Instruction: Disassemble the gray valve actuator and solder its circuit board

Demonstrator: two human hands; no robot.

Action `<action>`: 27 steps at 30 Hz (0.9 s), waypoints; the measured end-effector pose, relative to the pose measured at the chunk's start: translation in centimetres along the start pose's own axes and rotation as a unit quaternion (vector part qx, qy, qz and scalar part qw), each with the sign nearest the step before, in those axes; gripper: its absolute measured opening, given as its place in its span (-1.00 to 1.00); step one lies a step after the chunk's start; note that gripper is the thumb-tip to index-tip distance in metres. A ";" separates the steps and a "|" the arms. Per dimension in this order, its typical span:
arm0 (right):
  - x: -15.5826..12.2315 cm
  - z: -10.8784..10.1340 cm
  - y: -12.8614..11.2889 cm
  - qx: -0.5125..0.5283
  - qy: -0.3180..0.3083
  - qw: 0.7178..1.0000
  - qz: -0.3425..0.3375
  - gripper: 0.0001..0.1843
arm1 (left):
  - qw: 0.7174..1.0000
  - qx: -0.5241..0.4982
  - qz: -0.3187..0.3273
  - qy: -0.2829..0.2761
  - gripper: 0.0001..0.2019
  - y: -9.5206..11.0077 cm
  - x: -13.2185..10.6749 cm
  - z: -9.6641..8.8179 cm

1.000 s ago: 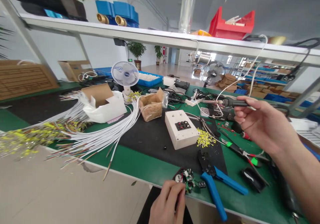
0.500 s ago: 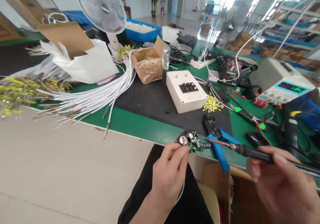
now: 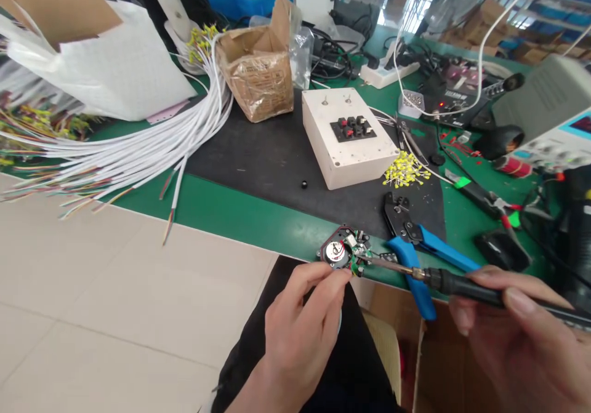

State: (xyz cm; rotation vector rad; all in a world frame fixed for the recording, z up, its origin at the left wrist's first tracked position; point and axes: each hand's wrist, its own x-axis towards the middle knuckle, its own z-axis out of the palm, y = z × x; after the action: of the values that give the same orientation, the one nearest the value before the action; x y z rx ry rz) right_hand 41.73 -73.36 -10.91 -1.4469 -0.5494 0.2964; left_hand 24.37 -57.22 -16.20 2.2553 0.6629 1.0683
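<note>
At the table's front edge lies a small circuit board assembly with a round silver part on a dark base. The fingers of my left hand are pinched at its near edge, and a thin cable shows beside the wrist. In my right hand is a soldering iron, gripped by its black handle and pointing left. Its tip reaches the green board, though whether it touches is hard to tell. Blue-handled crimping pliers lie just behind the iron, partly covered by it.
A white switch box stands on the black mat, beside a pile of yellow-tipped parts. White cables spread at left, near a cardboard box. A power supply is at right.
The soldering iron has moved left and its tip now lies over the circuit board. My left hand keeps its pinch. The head view has tilted down and come closer.
</note>
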 end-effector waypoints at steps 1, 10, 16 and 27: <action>0.1 0.0 0.1 0.007 -0.004 1.000 0.010 -0.80 | 1.000 -0.001 -0.003 0.000 -0.68 0.0 0.0 0.0; 0.6 -0.1 1.5 0.048 -0.034 0.997 0.056 -0.78 | 0.999 -0.023 -0.035 0.021 -0.75 0.5 0.5 0.1; 0.3 -0.2 1.9 0.032 -0.050 0.998 0.036 -0.74 | 0.999 -0.025 -0.032 0.026 -0.73 0.4 0.4 0.1; 0.4 -0.5 1.6 0.034 -0.077 0.996 0.041 -0.74 | 0.999 -0.024 -0.016 0.029 -0.73 0.6 0.5 0.1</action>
State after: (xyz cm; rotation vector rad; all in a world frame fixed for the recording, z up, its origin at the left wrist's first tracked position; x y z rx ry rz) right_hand 42.55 -73.37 -12.41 -1.3897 -0.5986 0.4906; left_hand 24.83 -57.37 -15.59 2.1727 0.6876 1.1262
